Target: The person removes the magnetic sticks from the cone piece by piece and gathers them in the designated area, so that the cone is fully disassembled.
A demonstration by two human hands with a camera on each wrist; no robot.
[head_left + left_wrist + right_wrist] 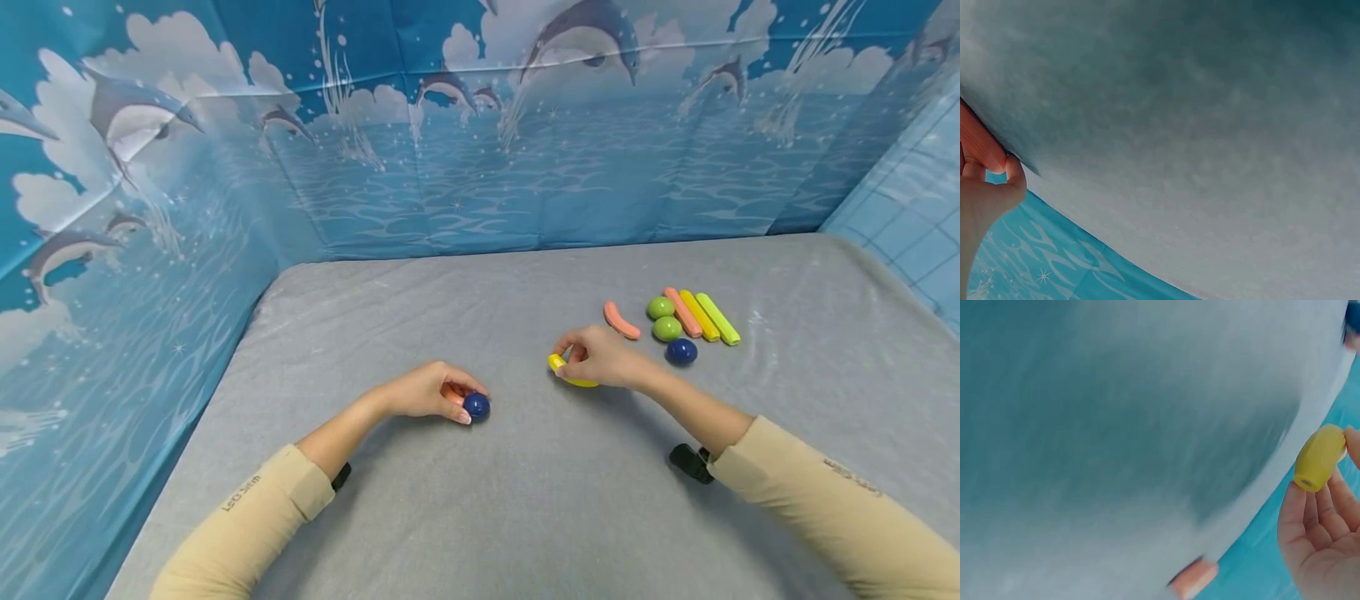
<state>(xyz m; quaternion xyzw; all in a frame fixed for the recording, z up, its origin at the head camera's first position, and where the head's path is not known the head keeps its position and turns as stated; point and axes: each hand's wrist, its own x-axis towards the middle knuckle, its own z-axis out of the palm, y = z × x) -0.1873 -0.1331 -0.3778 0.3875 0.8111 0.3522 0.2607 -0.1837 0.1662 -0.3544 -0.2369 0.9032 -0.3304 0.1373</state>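
My left hand (435, 390) grips a salmon-orange stick (982, 140), mostly hidden by the fingers in the head view. At the stick's front end sits a dark blue ball (476, 406), close against the fingertips; whether it is joined to the stick I cannot tell. To the right, my right hand (596, 357) pinches a curved yellow piece (1320, 457), banana-like, between thumb and fingers, low over the grey cloth. Just beyond that hand lies a curved orange piece (621, 321).
On the right of the grey cloth (480, 517) lie two green ovals (667, 329), another dark blue ball (682, 352), and an orange stick (682, 312), a yellow stick (701, 316) and a lime stick (717, 319) side by side. A dolphin-print curtain (480, 183) stands behind.
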